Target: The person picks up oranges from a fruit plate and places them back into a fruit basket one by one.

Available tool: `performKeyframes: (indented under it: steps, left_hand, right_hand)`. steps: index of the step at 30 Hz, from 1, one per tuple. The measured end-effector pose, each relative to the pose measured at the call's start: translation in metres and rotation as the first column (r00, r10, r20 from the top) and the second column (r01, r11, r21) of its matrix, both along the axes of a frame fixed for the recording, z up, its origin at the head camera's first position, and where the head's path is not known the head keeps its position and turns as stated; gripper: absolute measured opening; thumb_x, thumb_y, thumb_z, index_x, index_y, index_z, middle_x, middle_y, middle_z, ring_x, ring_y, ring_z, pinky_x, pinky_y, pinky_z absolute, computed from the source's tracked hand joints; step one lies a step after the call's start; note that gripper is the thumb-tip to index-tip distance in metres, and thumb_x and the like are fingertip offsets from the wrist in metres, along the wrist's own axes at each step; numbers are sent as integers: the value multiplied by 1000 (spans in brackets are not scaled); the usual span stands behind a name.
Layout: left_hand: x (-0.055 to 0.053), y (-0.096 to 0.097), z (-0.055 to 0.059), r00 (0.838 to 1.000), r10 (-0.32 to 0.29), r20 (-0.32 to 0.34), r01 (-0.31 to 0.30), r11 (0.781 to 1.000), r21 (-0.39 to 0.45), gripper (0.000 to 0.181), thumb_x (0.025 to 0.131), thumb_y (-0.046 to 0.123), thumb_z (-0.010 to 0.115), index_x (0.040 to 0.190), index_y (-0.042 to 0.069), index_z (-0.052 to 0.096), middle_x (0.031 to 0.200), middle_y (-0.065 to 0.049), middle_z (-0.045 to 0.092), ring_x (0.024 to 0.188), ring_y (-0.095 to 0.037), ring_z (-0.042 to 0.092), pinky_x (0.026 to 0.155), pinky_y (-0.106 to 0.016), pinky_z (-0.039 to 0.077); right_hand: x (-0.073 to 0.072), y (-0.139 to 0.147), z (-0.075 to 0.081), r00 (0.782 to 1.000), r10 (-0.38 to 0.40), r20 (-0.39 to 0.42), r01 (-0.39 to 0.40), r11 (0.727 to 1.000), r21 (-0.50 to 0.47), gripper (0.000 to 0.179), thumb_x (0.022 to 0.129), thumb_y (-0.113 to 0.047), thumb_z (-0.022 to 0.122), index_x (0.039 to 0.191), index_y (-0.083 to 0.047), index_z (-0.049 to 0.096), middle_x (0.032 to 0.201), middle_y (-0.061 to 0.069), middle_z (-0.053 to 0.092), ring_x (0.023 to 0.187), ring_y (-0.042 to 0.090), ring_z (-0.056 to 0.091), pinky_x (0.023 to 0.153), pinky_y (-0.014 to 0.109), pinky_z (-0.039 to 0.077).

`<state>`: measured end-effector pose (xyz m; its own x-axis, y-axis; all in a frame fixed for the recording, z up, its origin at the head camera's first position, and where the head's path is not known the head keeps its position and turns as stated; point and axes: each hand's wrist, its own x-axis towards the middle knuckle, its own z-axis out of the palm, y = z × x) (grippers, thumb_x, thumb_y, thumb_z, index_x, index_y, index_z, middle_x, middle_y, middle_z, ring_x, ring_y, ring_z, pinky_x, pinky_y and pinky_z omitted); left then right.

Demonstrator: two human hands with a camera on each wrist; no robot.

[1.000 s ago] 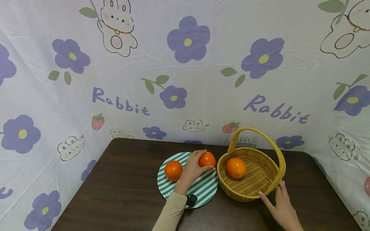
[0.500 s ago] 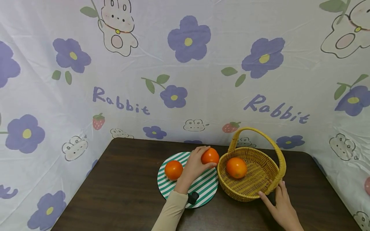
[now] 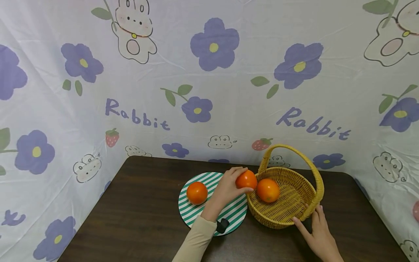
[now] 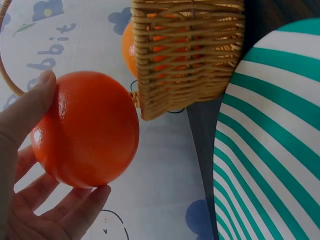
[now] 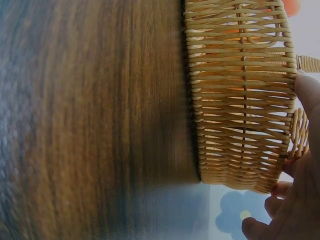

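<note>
My left hand (image 3: 227, 187) grips a round, shiny orange-red fruit (image 3: 247, 180) at the left rim of the yellow wicker basket (image 3: 278, 222). In the left wrist view, thumb and fingers curl round that fruit (image 4: 87, 130), which hangs in the air beside the basket wall (image 4: 190, 60). Another orange fruit (image 3: 268, 190) lies inside the basket on its left side. My right hand (image 3: 317, 233) holds the basket's near right rim by the foot of the handle. The right wrist view has its thumb (image 5: 307, 90) on the rim and its fingers near the handle's foot.
A third orange fruit (image 3: 197, 193) sits on a round green-and-white striped mat (image 3: 188, 211), left of my left forearm. The basket's tall arched handle (image 3: 304, 156) rises over its opening. Behind the dark wooden table (image 3: 137, 203) hangs a patterned cloth (image 3: 242, 94).
My left hand has lifted its fruit off the striped mat and carried it right to the basket's rim. My right hand and the basket have stayed put.
</note>
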<state>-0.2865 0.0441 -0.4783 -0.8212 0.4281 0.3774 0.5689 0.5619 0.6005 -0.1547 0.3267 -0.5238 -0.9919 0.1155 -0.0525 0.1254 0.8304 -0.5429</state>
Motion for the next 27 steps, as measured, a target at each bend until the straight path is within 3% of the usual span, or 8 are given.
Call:
performKeyframes:
  steps: [12, 27]
  left_hand:
    - [8, 12, 2, 995, -86, -56, 85, 996, -22, 67, 75, 51, 68, 133, 22, 50, 134, -1, 49, 115, -20, 49, 91, -32, 48]
    - [22, 29, -2, 989, -145, -27, 142, 986, -93, 67, 77, 54, 64, 135, 24, 48, 136, 0, 46, 115, -17, 49, 90, -27, 47]
  right_hand:
    - [-1, 1, -2, 1000, -2, -12, 2, 1000, 2, 91, 92, -59, 36, 145, -11, -20, 148, 25, -23, 136, 47, -10, 87, 75, 24]
    - [-3, 2, -3, 1000, 1, 14, -1, 1000, -9, 91, 92, -60, 35, 147, -3, -11, 148, 27, -22, 136, 47, -12, 85, 75, 25]
